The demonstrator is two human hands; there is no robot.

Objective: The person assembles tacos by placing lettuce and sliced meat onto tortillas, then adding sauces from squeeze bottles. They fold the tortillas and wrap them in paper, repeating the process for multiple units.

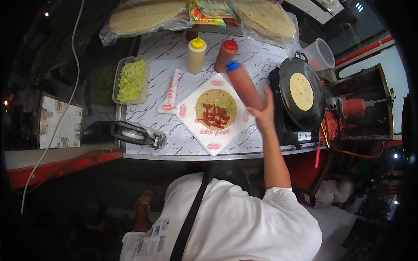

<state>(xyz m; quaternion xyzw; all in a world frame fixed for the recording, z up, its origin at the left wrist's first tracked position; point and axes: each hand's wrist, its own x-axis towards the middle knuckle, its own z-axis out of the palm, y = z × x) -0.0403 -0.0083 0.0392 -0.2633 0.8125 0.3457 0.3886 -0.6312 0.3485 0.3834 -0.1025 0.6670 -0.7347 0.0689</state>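
My right hand (262, 109) is closed round the base of a squeeze bottle (246, 87) of reddish-orange sauce with a blue cap. The bottle is tilted, cap toward the far left, to the right of a round flatbread (203, 99). Strips of dark red meat (213, 116) and shredded lettuce (223, 104) lie on that flatbread. Under it is a white printed paper sheet (213, 145), turned like a diamond on the marbled counter (152, 148). My left hand (144, 199) hangs low at my left side, below the counter edge; its fingers are too dark to make out.
Two squeeze bottles, yellow-capped (197, 56) and red-capped (226, 55), stand behind the paper. Leftward are a lettuce tub (131, 82), a paper roll (173, 89) and a black-and-grey device (138, 134). Flatbread (301, 91) lies on a black pan (285, 98) at right. Bagged flatbreads (265, 19) line the back.
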